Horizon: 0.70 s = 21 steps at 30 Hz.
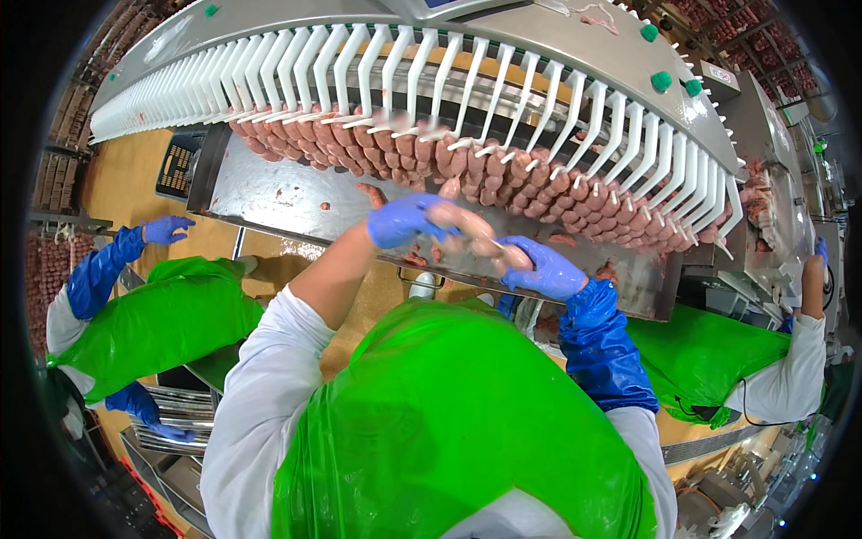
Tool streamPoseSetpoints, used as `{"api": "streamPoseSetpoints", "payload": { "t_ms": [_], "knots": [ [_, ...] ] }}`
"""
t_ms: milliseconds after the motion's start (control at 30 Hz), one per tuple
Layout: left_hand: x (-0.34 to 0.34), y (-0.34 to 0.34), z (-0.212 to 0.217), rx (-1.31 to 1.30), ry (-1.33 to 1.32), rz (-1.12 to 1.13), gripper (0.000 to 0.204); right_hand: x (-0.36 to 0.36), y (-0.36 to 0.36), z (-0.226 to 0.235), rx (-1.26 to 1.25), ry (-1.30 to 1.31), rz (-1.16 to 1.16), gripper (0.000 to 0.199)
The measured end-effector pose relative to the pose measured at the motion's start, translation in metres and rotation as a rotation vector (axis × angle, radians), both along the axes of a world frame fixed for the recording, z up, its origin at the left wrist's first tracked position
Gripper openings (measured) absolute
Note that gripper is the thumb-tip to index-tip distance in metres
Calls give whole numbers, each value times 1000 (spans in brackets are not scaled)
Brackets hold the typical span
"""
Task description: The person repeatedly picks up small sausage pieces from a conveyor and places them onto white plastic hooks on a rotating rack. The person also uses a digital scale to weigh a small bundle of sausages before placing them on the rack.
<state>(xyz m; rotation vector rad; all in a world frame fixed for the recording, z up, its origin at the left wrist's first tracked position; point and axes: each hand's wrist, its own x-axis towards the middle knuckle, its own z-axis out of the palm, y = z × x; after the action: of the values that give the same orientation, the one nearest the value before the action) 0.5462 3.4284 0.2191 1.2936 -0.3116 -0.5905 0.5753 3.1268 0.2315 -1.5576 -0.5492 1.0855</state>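
Observation:
A short string of pale pink sausages (467, 222) stretches between my two hands over the near edge of the metal tray, slightly blurred. My left hand (401, 221), in a blue-violet glove, closes on its left end. At the other end, the fingers of my right hand (549, 271), gloved alike, are curled round a link. Just beyond, many linked sausages (386, 151) hang in loops from a curved row of white hooks (417, 76). One link hangs close above my left hand.
Under the hanging sausages lies a steel tray (269, 193) with loose meat scraps. A person in a green apron (171, 310) stands at the left near a metal rack, and another (709, 364) works at the right. A dark crate (177, 164) sits beyond the tray's left end.

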Motion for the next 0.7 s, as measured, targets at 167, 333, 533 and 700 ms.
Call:
{"api": "streamPoseSetpoints", "payload": {
  "t_ms": [167, 333, 533, 700],
  "knots": [
    [-25, 60, -28, 140, 186, 359, 25, -1, 39, 10, 222, -33, 17, 52],
    [-44, 79, -77, 468, -44, 409, 54, 37, 120, 74, 168, -450, 25, 49],
    [-15, 0, -19, 788, -414, 332, 81, 86, 151, 65, -579, -1263, -233, 37],
    [25, -46, -52, 868, -582, 519, 64, 74, 110, 50, -125, -1392, -426, 35]
  ]
}}
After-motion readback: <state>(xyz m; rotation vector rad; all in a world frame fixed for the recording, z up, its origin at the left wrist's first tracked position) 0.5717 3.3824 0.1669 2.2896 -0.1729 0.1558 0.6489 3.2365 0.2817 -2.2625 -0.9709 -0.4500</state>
